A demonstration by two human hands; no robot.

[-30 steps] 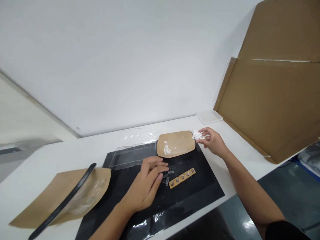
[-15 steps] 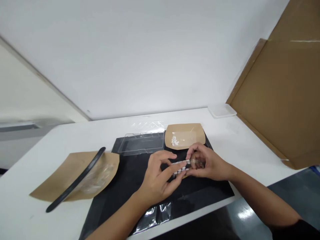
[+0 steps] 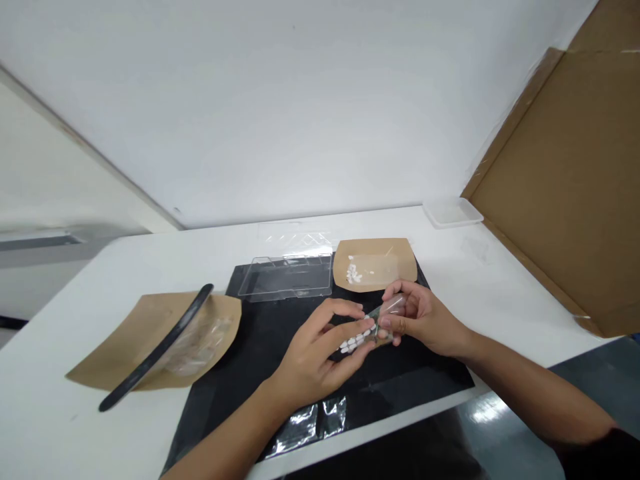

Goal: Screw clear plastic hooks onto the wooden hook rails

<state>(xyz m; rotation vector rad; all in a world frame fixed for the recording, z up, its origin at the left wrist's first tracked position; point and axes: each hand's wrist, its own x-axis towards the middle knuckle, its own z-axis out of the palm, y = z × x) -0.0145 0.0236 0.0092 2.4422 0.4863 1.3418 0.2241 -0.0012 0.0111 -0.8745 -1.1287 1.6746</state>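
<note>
Hands meet over black mat (image 3: pixel 410 380), left hand (image 3: pixel 313 350) on the left, right hand (image 3: pixel 425 323) on the right, fingers of both curled. Brown paper tray (image 3: pixel 373 247) just beyond, far side. Right pinches curled clear film (image 3: pixel 395 305); left holds strip of white pieces (image 3: pixel 352 343) between thumb and forefinger. Strip lies between the hands, left nearer, long axis slanting near-left to far-right, its right end by the film.
</note>
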